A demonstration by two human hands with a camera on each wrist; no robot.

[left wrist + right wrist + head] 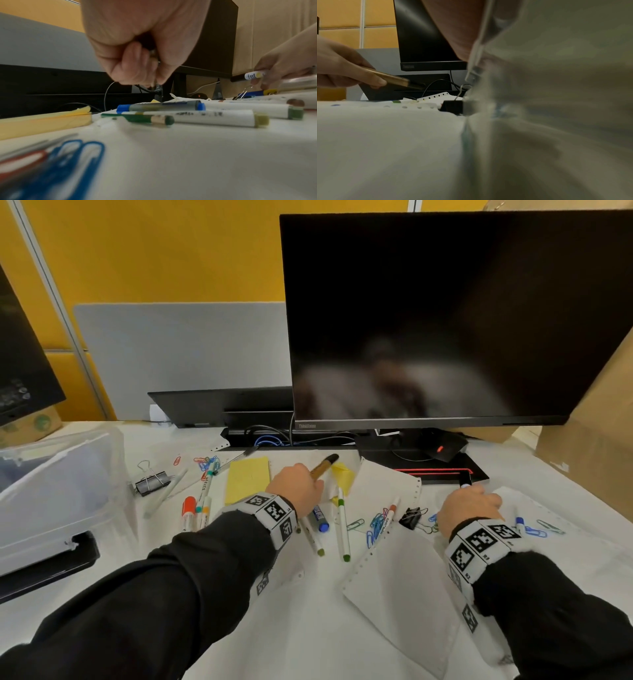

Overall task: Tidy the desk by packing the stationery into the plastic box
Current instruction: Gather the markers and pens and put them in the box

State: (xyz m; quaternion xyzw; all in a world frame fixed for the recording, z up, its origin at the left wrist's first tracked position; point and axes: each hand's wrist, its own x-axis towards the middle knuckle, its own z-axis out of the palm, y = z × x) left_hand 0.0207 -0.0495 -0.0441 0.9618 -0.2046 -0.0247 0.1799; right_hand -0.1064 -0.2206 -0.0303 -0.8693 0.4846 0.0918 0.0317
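My left hand [301, 486] grips a gold pen with a black cap [324, 466] just above the desk; the right wrist view shows the gold pen [393, 80] sticking out of that left hand [349, 73]. My right hand [474, 503] holds a white marker [254, 75] low over the paper at the right; its tip [465, 485] pokes out past the fingers. Loose markers [343, 529] and a blue-capped marker [163, 106] lie between my hands. The clear plastic box [58, 491] stands open at the far left.
A yellow sticky pad [247, 479], binder clips [152, 479] [411, 517], coloured paper clips [375, 525] and perforated paper sheets [394, 577] litter the desk. A monitor [445, 320] stands behind, with a cardboard box [596, 446] at the right.
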